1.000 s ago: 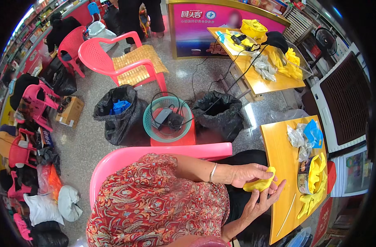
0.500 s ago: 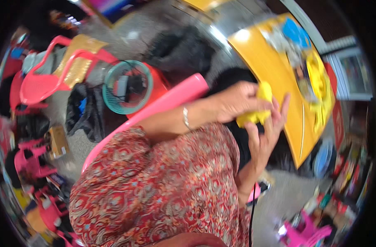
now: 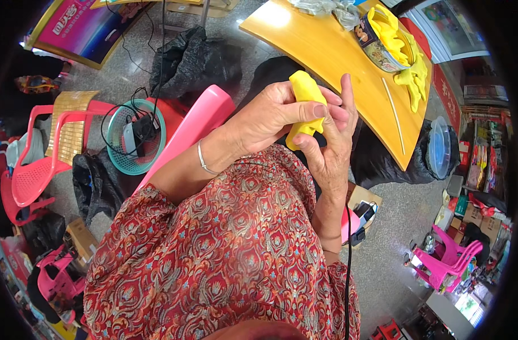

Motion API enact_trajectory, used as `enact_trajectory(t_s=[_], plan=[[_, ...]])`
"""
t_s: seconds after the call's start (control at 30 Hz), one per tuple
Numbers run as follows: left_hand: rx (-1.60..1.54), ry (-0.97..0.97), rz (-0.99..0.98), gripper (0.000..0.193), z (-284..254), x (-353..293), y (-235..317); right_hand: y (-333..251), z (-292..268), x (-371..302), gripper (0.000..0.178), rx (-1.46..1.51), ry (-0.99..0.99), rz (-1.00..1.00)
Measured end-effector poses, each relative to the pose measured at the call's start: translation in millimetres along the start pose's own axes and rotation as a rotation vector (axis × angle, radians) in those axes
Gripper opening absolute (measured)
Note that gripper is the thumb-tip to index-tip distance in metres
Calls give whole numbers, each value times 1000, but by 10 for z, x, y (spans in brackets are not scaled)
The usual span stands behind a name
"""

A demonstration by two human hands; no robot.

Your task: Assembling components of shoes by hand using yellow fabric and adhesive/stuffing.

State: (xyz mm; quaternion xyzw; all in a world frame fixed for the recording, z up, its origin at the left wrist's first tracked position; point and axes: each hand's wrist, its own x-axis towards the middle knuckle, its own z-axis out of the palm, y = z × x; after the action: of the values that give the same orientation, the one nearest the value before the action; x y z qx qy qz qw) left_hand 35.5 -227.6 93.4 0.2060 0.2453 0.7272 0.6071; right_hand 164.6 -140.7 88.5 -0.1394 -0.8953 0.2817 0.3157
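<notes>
Before my chest, both hands are at a soft yellow fabric-like piece, bunched into a narrow roll. My left hand pinches it between thumb and fingers, the thumb lying across its front. At its lower end, my right hand has the thumb against it; one finger points straight up and others bend in behind. The exact kind of piece cannot be made out. On the yellow table beyond, a round tin holds similar yellow pieces, some spilling over its side. A thin pale stick lies nearby.
Clear plastic bags lie at the table's far edge. Left of me are a pink chair arm, a green basket with cables and a pink chair. Black bags stand on the floor; a blue basin is right.
My view has swung, so table and hands appear further left and higher. Both hands remain at the yellow piece, which now looks more upright and narrower.
</notes>
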Motion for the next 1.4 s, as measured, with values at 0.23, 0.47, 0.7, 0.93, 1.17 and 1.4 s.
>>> enact_trajectory(t_s=[0.23,0.47,0.7,0.93,1.17,1.4], plan=[[18,17,26,27,2,-6,-12,49,87,24,64,299,-8,49],[-199,38,54,45,-115,90,-12,124,230,147,43,420,47,109],[-201,80,160,57,-254,160,30,38,249,174,31,591,203,164],[-138,0,255,62,-230,189,-35,70,259,180,35,324,244,126],[-175,-16,240,62,-279,209,-114,122,284,161,19,474,306,127],[-130,33,248,59,-317,229,-156,120,271,131,25,630,283,299]])
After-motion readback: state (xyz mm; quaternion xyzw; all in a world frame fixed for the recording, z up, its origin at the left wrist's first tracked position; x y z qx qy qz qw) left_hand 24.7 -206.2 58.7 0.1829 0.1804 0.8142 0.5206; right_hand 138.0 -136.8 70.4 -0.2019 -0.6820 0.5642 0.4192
